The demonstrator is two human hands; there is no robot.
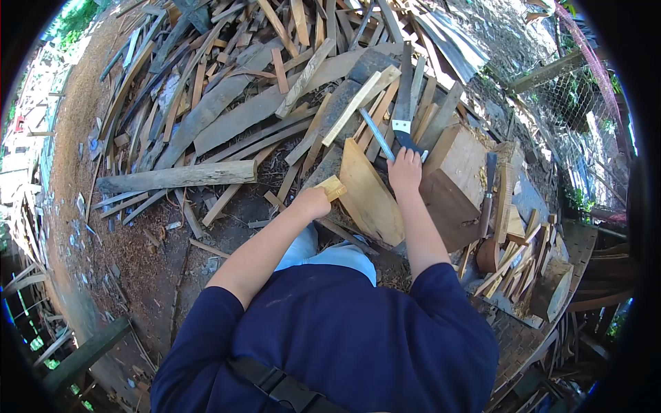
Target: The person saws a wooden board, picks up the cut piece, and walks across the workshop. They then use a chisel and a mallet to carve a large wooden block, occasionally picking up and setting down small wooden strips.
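Observation:
My left hand (314,202) is closed around a short yellowish wood block (333,187), whose far end sticks out past the fingers. My right hand (405,171) has its fingers curled over what looks like a metal try square (376,133); its long thin blade points up and left, and a silver end shows right of the fingers. Just beyond those fingers lies a handsaw (403,96) with a dark handle, its blade pointing away. Between the hands leans a broad pale board (368,196). The grip under my right hand is partly hidden.
A large wood block (454,168) stands to the right, with a chisel-like tool (487,196) beside it. Several offcuts (513,265) lie at lower right. A big heap of planks (241,89) fills the far side, and a thick beam (179,176) lies at left.

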